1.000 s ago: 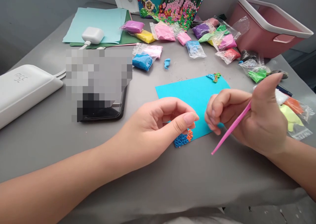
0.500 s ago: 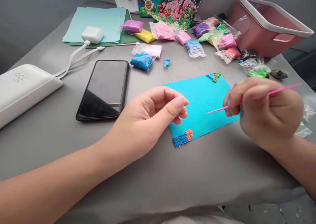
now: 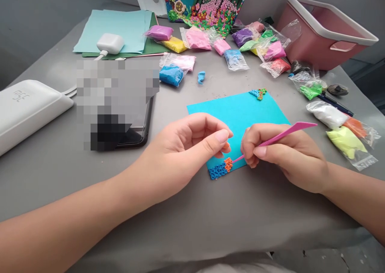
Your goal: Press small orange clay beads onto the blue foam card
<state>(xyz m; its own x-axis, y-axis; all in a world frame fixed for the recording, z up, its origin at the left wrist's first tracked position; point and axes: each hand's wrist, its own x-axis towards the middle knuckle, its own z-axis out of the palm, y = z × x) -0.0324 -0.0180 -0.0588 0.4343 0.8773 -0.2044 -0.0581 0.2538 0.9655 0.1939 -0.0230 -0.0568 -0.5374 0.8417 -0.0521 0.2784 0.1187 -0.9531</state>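
Observation:
A bright blue card [image 3: 218, 114] lies on the grey table, partly under both hands. Small blue clay rings [image 3: 217, 171] fill its near left corner, with orange clay rings [image 3: 228, 165] beside them. Blue, green and orange bits [image 3: 258, 93] decorate the far corner. My left hand [image 3: 183, 156] is closed over the card's left side, pinching a bit of orange clay [image 3: 225, 147] that mostly hides behind the thumb. Held like a pen in my right hand [image 3: 291, 156] is a pink clay modelling tool [image 3: 288, 131]. Its thin tip reaches the edge of the orange rings.
Bags of coloured clay [image 3: 198, 38] spread across the back and right, before a pink bin [image 3: 313, 44] and a decorated picture [image 3: 207, 8]. A blue clay scrap [image 3: 201, 77] lies behind the card. On the left are a white power bank [image 3: 30, 112], a partly blurred phone [image 3: 147, 120] and paper sheets [image 3: 87, 30].
My right hand has come left and down, bringing the pink tool's tip from above the card to the orange rings. My left hand has barely moved and keeps its pinch.

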